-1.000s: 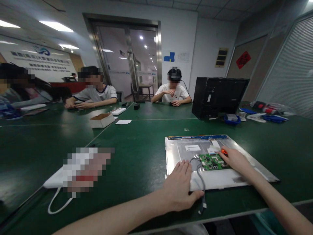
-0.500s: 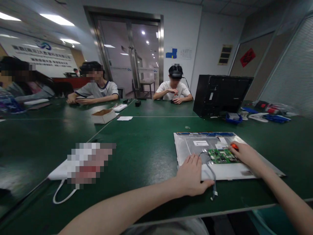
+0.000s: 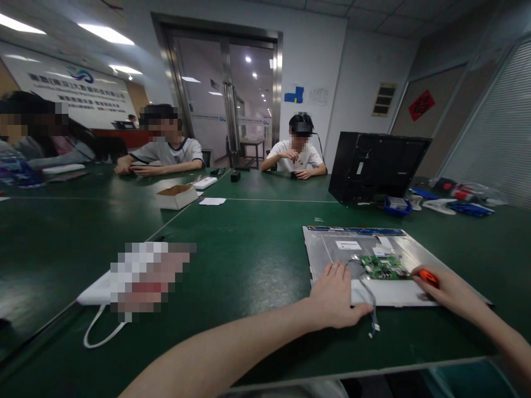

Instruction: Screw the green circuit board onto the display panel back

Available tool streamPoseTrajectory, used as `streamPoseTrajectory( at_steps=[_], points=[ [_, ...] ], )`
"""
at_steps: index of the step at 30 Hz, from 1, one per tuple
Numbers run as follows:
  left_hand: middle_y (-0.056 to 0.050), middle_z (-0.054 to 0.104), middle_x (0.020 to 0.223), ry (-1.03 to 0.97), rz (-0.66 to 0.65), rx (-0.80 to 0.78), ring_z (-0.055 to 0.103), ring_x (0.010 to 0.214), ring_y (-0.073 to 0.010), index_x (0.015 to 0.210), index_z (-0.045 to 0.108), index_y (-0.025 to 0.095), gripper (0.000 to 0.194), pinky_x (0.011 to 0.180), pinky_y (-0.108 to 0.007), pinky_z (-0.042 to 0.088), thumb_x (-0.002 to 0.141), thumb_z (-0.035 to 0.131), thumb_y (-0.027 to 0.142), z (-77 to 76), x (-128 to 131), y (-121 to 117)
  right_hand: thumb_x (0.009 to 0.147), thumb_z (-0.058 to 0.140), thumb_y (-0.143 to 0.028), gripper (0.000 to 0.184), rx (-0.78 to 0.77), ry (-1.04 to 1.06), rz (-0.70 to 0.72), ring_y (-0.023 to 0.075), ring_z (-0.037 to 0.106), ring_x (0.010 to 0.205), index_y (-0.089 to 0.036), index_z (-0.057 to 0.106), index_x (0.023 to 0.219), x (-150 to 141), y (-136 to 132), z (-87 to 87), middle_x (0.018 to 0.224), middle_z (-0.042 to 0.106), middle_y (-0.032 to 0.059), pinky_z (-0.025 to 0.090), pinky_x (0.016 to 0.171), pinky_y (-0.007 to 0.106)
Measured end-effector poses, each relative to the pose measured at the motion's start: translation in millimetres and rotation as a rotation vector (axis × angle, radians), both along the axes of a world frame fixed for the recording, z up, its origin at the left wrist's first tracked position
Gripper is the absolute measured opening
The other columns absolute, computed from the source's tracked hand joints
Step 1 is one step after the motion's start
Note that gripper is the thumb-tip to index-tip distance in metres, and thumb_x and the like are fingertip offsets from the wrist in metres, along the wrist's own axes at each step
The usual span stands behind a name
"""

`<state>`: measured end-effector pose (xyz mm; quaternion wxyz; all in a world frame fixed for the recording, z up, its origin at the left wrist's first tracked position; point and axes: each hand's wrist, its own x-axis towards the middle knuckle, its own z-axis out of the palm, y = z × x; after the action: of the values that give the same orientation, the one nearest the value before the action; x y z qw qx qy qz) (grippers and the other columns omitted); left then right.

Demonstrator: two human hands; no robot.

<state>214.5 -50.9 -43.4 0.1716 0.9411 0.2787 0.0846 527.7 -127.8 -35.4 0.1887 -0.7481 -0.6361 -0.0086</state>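
A flat silver display panel lies on the green table, in front of me to the right. My left hand rests flat on its near left part, fingers stretched out and thumb apart. A grey cable runs past the thumb and ends in small plugs over the panel's near edge. On the panel sits a green circuit board. My right hand is closed around the orange and black handle of a screwdriver, beside the board's right end. Its tip is too small to make out.
Beyond the panel stands a black monitor, with a blue tray beside it. An open white box is farther left. A white power strip with cables lies at left. Several people sit around the table.
My right hand has moved with the screwdriver from the board's far right corner to its near right end. My left hand stays on the panel. The whole view has shifted slightly.
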Motion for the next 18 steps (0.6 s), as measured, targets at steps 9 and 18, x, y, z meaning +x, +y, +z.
streamPoseTrajectory(
  at_steps=[9, 18],
  points=[
    [-0.026, 0.030, 0.165, -0.014, 0.010, -0.008, 0.026, 0.154, -0.0392, 0.155, 0.035, -0.002, 0.098, 0.129, -0.048, 0.020, 0.093, 0.041, 0.074, -1.6, -1.1, 0.8, 0.084, 0.052, -0.051, 0.039, -0.098, 0.117, 0.076, 0.0310, 0.073, 0.076, -0.021, 0.076, 0.090, 36.5, 14.7, -16.0, 0.087, 0.079, 0.0136, 0.058, 0.070, 0.040],
    [-0.016, 0.065, 0.135, -0.224, 0.046, -0.079, 0.057, 0.131, -0.0286, 0.133, 0.061, 0.011, 0.055, 0.126, -0.043, 0.027, 0.095, 0.049, 0.048, 5.1, 23.5, 13.0, 0.082, 0.052, -0.028, 0.024, -0.005, -0.121, -0.084, 0.0315, 0.074, 0.081, -0.018, 0.073, 0.088, 27.5, 67.4, -0.2, 0.090, 0.079, 0.0155, 0.055, 0.070, 0.037]
  ],
)
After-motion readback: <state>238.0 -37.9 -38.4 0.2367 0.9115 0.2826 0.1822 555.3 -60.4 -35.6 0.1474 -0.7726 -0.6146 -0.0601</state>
